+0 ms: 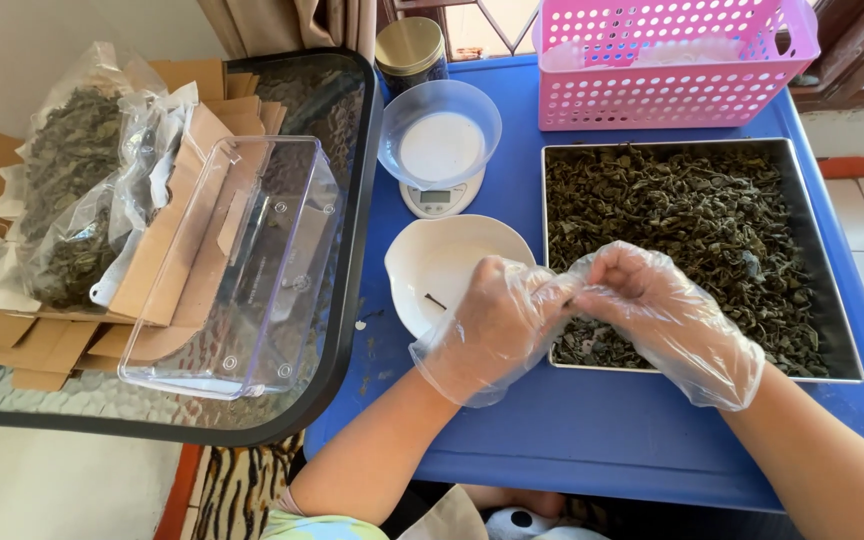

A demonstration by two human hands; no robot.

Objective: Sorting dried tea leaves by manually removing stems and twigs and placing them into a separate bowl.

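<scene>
Thin clear plastic gloves cover both hands. Our left hand (497, 325) and our right hand (652, 305) meet fingertip to fingertip over the near left corner of the metal tray (837, 330), which is spread with dark dried leaves (692, 220). The fingers of both hands are drawn together, pinching what looks like a small bit of leaf or stem between them, though the crumpled glove film blurs it and we cannot say exactly what it is.

To do this picking well, in our judgement, we keep the pinch light so the brittle leaf does not crumble. We also work right above the tray edge so that anything dropped falls back onto the leaves or into the white bowl (432, 260).

That bowl sits on the blue table (572, 440) just left of the tray, directly beyond our left hand, and holds one small dark stem (436, 300). The pinched bit lies at the fingertips of both hands, above the tray's near left rim and close to the bowl.

Behind the bowl a clear bowl (440, 130) rests on a small white kitchen scale (439, 198), with a gold-lidded jar (410, 48) beyond it. A pink perforated basket (667, 65) stands at the far side of the tray. On the left, a black-rimmed glass tray (347, 330) carries a clear plastic box (242, 270), brown paper pouches (52, 345) and plastic bags of dried leaves (77, 190).
</scene>
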